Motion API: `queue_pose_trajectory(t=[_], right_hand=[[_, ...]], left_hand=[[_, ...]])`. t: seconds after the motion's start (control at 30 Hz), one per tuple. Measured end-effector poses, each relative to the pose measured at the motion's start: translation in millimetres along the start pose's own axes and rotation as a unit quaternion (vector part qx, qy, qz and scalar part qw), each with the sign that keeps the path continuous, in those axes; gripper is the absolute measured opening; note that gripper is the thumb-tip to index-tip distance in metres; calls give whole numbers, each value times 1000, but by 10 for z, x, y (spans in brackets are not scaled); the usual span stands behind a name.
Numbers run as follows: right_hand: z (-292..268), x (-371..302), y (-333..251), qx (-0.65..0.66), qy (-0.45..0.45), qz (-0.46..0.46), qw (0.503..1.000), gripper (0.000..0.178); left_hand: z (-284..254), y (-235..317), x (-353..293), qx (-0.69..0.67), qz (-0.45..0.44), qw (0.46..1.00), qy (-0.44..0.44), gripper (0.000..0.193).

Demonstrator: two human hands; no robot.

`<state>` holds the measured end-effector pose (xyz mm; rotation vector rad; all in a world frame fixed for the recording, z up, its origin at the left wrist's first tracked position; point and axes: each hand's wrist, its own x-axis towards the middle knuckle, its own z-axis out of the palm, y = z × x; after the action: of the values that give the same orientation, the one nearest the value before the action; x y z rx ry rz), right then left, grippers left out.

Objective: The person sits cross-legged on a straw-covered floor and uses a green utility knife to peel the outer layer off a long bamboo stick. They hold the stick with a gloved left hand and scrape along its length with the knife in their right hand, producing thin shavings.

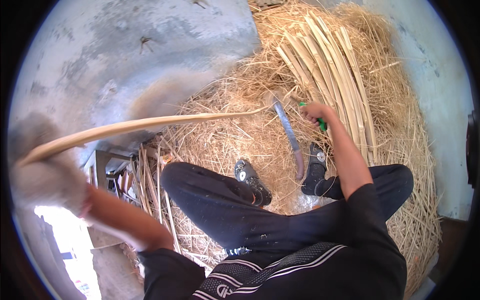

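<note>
My left hand (50, 182), in a pale, motion-blurred glove, is wrapped round the thick end of a long wooden strip (150, 123) at the far left. The strip runs across to the right, tapering to a thin tip above the shavings. My bare right hand (314, 112) is closed round the green handle of a small knife (322, 125), whose blade end is hard to make out. Just left of this hand, a long-bladed knife (286, 125) with a brownish handle lies between my feet, its blade pointing away from me.
Wood shavings (220, 145) cover the floor thickly. Several pale split strips (330, 65) lie in a bundle at the far right. A worn grey surface (190, 40) fills the far left. Thin sticks (150, 182) and a small wooden stand (100, 162) are beside my left knee.
</note>
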<state>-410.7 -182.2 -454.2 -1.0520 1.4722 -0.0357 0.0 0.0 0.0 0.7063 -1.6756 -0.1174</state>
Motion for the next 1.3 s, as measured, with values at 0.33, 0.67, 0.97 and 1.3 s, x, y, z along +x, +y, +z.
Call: queue_pose_trajectory(t=[0.33,0.67,0.97,1.3], right_hand=[[1133,-2787,-223,80,119,-400,905,36],[2639,-3316,279,112,209,-561,793,40],[2842,-3597,333,-6,222,-552,804,46],[2849,-3658,283,-15,240,-518,821,41]], left_hand=[[444,187,-2010,327,-17,936,131,29],[788,1183,-2317,-17,-237,971,11,44],[881,1432,-2732,96,-302,938,137,37],[834,1311,-2591,84,-276,954,84,38]])
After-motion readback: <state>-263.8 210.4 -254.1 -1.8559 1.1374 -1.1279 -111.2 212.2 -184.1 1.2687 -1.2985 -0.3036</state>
